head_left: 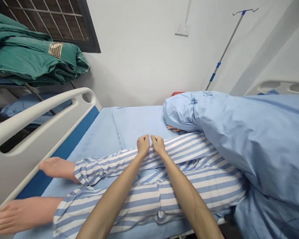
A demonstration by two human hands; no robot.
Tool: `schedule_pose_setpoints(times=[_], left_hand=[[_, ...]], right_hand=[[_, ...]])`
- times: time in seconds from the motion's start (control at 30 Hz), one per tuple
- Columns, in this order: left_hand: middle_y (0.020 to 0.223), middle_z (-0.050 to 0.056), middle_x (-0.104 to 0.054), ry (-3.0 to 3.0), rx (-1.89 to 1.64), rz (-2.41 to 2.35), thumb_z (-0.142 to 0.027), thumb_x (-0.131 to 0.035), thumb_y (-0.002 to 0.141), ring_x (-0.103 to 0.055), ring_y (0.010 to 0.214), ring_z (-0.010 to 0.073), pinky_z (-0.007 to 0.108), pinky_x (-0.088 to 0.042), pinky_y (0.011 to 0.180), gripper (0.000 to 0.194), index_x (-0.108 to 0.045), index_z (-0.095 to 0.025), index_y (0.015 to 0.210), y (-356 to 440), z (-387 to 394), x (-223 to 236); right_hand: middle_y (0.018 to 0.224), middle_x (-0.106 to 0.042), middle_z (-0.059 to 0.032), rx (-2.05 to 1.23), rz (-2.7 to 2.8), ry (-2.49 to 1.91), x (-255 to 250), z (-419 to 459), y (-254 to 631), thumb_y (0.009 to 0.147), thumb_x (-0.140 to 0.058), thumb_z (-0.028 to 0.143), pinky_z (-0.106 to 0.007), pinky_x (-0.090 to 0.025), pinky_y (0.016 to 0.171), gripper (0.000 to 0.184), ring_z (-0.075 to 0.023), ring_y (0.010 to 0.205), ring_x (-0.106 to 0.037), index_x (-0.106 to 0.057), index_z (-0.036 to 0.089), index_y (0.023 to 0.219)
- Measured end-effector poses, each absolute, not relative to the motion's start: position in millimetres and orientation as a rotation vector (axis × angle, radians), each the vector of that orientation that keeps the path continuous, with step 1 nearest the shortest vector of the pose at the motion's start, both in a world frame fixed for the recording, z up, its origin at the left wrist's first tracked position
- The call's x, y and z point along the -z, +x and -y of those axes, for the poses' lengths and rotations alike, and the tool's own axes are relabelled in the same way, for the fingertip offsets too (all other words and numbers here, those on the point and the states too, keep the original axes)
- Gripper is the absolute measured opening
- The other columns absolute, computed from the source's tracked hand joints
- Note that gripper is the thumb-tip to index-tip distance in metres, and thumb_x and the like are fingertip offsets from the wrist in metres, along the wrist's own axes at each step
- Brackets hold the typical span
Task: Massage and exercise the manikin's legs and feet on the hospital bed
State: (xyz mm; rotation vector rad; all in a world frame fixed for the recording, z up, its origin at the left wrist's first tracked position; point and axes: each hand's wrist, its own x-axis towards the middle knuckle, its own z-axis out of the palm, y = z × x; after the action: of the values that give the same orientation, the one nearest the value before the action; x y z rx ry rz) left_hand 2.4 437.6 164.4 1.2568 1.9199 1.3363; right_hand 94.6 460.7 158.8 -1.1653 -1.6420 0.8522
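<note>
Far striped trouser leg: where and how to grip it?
On the far striped trouser leg, probably the bunched cuff, from above: its folds look loose enough to pinch, the near leg lies in front, and the upper end runs under the blue bedding.

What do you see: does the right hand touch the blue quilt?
Apart: the head view shows blue sheet and striped trousers between the right hand and blue quilt.

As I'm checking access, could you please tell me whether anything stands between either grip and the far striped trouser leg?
Nothing visible stands between the left grip or the right grip and the far trouser leg. The blue cover lies off to the right, clear of both.
</note>
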Motion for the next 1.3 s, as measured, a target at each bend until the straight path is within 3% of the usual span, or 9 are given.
schedule_pose_setpoints(times=[0.2,0.43,0.6,0.87,0.97,1.13,1.3], left_hand=[[0.049,-0.002,-0.037,1.369,-1.261,-1.830,-0.039,-0.039,0.086,-0.037,0.054,0.0114,0.026,-0.025,0.054,0.043,-0.034,-0.020,0.048,28,-430,-155],[0.049,-0.003,-0.034,1.235,-1.506,-1.686,-0.037,-0.037,0.088,-0.035,0.052,0.0105,0.025,-0.030,0.056,0.042,-0.034,-0.021,0.049,65,-456,-176],[0.051,-0.002,-0.037,1.444,-1.251,-1.958,-0.032,-0.040,0.087,-0.035,0.056,0.0114,0.026,-0.022,0.056,0.039,-0.039,-0.019,0.050,88,-456,-160],[0.049,-0.003,-0.024,1.409,-1.354,-1.729,-0.026,-0.044,0.081,-0.027,0.051,0.0091,0.025,-0.021,0.052,0.038,-0.029,-0.020,0.046,99,-476,-182],[0.049,-0.003,-0.027,1.415,-1.470,-1.582,-0.028,-0.042,0.083,-0.030,0.052,0.0095,0.024,-0.024,0.054,0.039,-0.031,-0.020,0.047,123,-493,-188],[0.052,-0.001,-0.040,1.527,-1.147,-1.741,-0.029,-0.048,0.084,-0.041,0.060,0.0129,0.025,-0.028,0.060,0.036,-0.043,-0.019,0.049,147,-504,-171],[0.058,0.000,-0.049,1.642,-1.075,-1.709,-0.032,-0.047,0.086,-0.044,0.064,0.0142,0.026,-0.029,0.063,0.034,-0.048,-0.020,0.054,144,-502,-161]], right_hand=[[0.048,-0.036,0.0041,-0.763,1.723,-1.144,-180,-466,118,0.090,-0.040,0.045,-0.027,-0.025,0.054,0.046,-0.0116,0.052,-0.035,-0.034,0.022,0.050],[0.048,-0.038,0.0028,-0.753,1.646,-1.276,-169,-476,153,0.090,-0.038,0.034,-0.026,-0.026,0.055,0.042,-0.0127,0.054,-0.038,-0.035,0.022,0.050],[0.050,-0.042,0.0016,-0.578,1.681,-1.365,-192,-488,168,0.090,-0.041,0.032,-0.026,-0.027,0.057,0.040,-0.0131,0.056,-0.039,-0.042,0.021,0.051],[0.050,-0.044,0.0019,-0.618,1.621,-1.366,-175,-511,210,0.093,-0.042,0.033,-0.024,-0.032,0.060,0.044,-0.0134,0.058,-0.046,-0.043,0.020,0.050],[0.050,-0.045,0.0024,-0.678,1.630,-1.399,-174,-521,214,0.093,-0.043,0.031,-0.024,-0.034,0.060,0.044,-0.0129,0.057,-0.047,-0.046,0.019,0.050],[0.052,-0.046,0.0024,-0.532,1.630,-1.359,-189,-544,251,0.096,-0.042,0.038,-0.024,-0.039,0.065,0.043,-0.0140,0.062,-0.051,-0.053,0.018,0.059],[0.052,-0.043,0.0018,-0.317,1.476,-1.493,-166,-550,284,0.099,-0.035,0.040,-0.025,-0.035,0.062,0.049,-0.0133,0.058,-0.043,-0.050,0.018,0.059]])
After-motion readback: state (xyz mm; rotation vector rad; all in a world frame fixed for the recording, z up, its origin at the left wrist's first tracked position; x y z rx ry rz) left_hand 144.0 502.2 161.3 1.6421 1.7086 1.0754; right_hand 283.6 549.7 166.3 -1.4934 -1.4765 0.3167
